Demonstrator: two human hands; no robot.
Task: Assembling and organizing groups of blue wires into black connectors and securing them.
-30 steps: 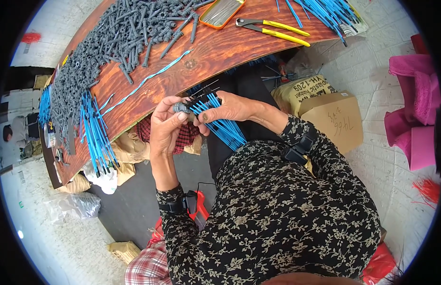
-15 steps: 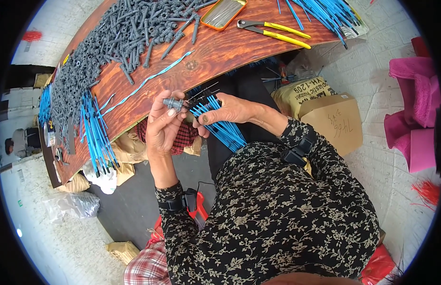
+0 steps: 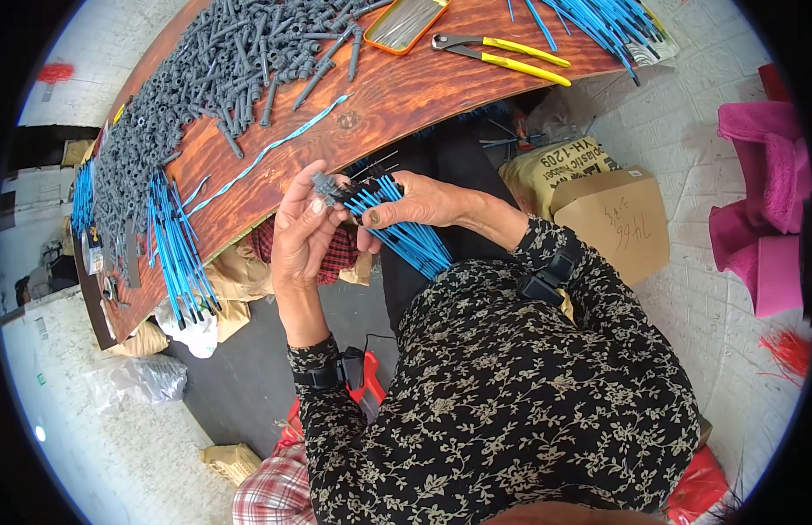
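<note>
My left hand [image 3: 305,229] pinches a small grey ribbed plastic fitting [image 3: 327,187] between thumb and fingers. Its lower end meets the dark tip of one of the blue rods; whether it sits on the rod I cannot tell. In my right hand [image 3: 421,203] is a bundle of thin blue rods [image 3: 414,247], thumb laid across them. Their black upper ends carry thin metal pins that point toward the table. The lower ends of the bundle rest against my lap.
A wooden table [image 3: 353,122] bears a heap of grey fittings [image 3: 213,74], a tin of thin metal pins [image 3: 406,26], yellow-handled pincers [image 3: 502,57] and more blue rods [image 3: 174,249]. At right stand a cardboard box [image 3: 611,223] and a sack [image 3: 559,171].
My left hand has turned the grey fitting and brought it against the rod tips. My right hand keeps its hold on the bundle.
</note>
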